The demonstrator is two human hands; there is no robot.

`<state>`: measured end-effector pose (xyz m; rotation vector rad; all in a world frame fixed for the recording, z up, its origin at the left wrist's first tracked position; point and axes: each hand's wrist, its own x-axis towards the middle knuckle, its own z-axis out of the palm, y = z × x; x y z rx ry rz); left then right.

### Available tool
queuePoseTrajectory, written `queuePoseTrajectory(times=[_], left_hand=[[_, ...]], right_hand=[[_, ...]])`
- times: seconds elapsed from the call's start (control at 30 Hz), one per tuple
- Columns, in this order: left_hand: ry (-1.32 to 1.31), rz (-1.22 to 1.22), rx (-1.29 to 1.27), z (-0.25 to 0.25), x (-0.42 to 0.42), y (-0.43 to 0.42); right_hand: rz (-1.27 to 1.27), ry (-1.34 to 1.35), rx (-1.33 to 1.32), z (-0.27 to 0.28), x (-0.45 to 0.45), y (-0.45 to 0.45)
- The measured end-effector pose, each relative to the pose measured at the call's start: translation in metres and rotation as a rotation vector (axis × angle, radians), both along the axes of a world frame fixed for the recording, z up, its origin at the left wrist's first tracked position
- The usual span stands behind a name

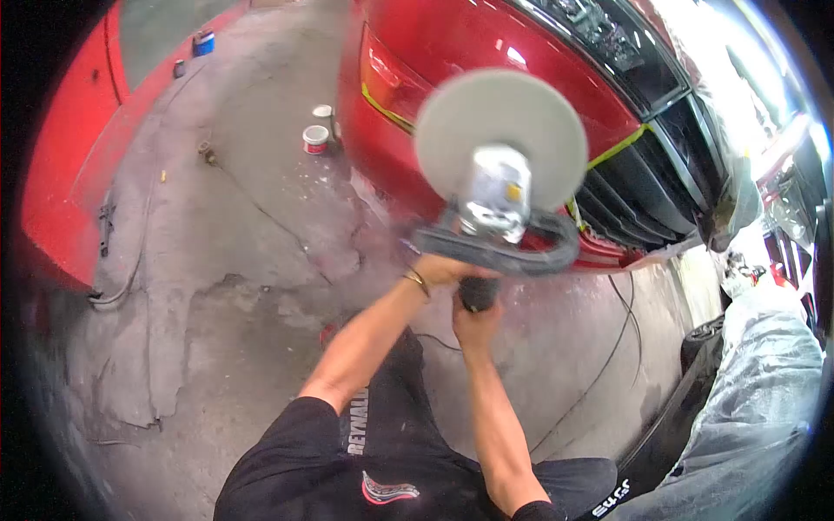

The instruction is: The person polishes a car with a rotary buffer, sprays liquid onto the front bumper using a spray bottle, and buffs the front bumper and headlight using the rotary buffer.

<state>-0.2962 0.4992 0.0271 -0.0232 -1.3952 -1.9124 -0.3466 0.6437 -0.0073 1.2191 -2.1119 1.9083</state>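
Note:
Both my hands hold a polisher [501,193] with a silver head, a black loop handle [486,252] and a big round pale pad [499,122]. My left hand [441,269], below a bracelet on the wrist, is closed around the left part of the handle. Close by, my right hand [476,326] wraps the dark rear grip [479,293]. The pad overlaps the red car body [417,52] in view; whether they touch, I cannot tell. Yellow-green masking tape [618,146] runs along the car's edges beside black trim [638,195].
White tubs [316,139] stand on the concrete floor left of the car. Cables [599,365] trail over the floor. A red panel or vehicle [65,174] is at the left, with a blue container [204,43] near it. Plastic sheeting [747,399] covers something at the right.

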Motion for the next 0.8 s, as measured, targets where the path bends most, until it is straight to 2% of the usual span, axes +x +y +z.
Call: queuePoseTrajectory(times=[0.07, 0.1, 0.13, 0.17, 0.23, 0.3, 0.37, 0.43, 0.5, 0.57, 0.6, 0.63, 0.67, 0.7, 0.73, 0.8], left_hand=[[-0.016, 0.039, 0.019, -0.001, 0.011, -0.031], [-0.064, 0.069, 0.012, 0.009, 0.018, -0.045], [0.102, -0.082, 0.011, 0.058, 0.032, -0.052], [0.186, -0.09, 0.12, 0.087, 0.045, -0.046], [0.356, -0.074, 0.141, 0.095, 0.035, -0.068], [0.357, -0.062, 0.172, 0.097, 0.034, -0.075], [0.357, -0.096, 0.209, 0.09, 0.03, -0.066], [0.311, -0.117, 0.237, 0.077, 0.023, -0.048], [0.211, -0.116, 0.256, 0.059, 0.015, -0.012], [0.146, -0.198, 0.092, 0.039, 0.006, 0.021], [0.065, -0.198, 0.124, -0.004, -0.008, 0.035], [-0.012, -0.19, 0.156, -0.053, -0.024, 0.048], [-0.016, -0.201, 0.228, -0.083, -0.033, 0.069], [-0.024, -0.185, 0.254, -0.088, -0.037, 0.091], [-0.032, -0.169, 0.28, -0.094, -0.042, 0.113], [-0.145, -0.159, 0.231, -0.091, -0.036, 0.139]], right_hand=[[0.024, 0.188, 0.031, 0.008, -0.007, -0.023], [0.03, 0.164, 0.086, 0.018, -0.009, -0.036], [0.038, 0.142, 0.136, 0.032, -0.01, -0.047], [0.004, 0.211, 0.212, 0.053, -0.008, -0.055], [-0.055, 0.354, 0.355, 0.098, -0.002, -0.066], [-0.061, 0.346, 0.446, 0.122, -0.001, -0.068], [-0.064, 0.353, 0.473, 0.124, -0.003, -0.061], [-0.077, 0.375, 0.452, 0.107, -0.009, -0.039], [-0.078, 0.329, 0.354, 0.063, -0.027, -0.006], [-0.052, 0.263, 0.21, 0.024, -0.041, 0.032], [-0.023, 0.22, 0.118, 0.008, -0.044, 0.053], [0.003, 0.063, 0.115, -0.009, -0.048, 0.074], [0.011, 0.014, 0.127, -0.027, -0.052, 0.097], [0.018, -0.035, 0.139, -0.045, -0.056, 0.121], [0.003, 0.031, 0.159, -0.062, -0.061, 0.142], [-0.199, 0.118, 0.414, -0.084, -0.059, 0.178]])
